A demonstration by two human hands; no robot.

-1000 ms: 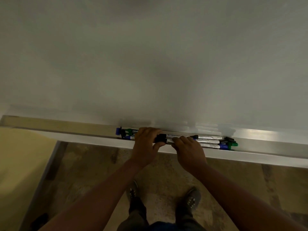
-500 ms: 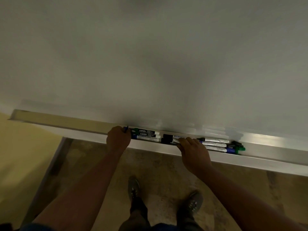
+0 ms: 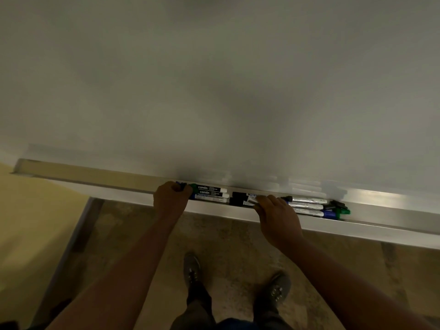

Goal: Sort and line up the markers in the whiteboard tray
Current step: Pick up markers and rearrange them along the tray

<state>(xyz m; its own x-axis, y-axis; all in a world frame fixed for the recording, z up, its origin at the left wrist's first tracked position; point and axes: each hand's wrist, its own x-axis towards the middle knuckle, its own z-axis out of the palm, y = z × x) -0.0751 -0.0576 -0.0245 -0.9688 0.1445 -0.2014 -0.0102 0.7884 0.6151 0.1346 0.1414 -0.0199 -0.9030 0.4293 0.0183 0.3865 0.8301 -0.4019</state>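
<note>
Along the whiteboard tray, the left hand curls closed against the capped ends of three stacked markers while the right hand pinches another marker, apparently squaring each group so the row lies end to end.

Your left hand is covering the left marker caps; your right hand is hiding the middle markers' barrels; the tray is running off right.
</note>
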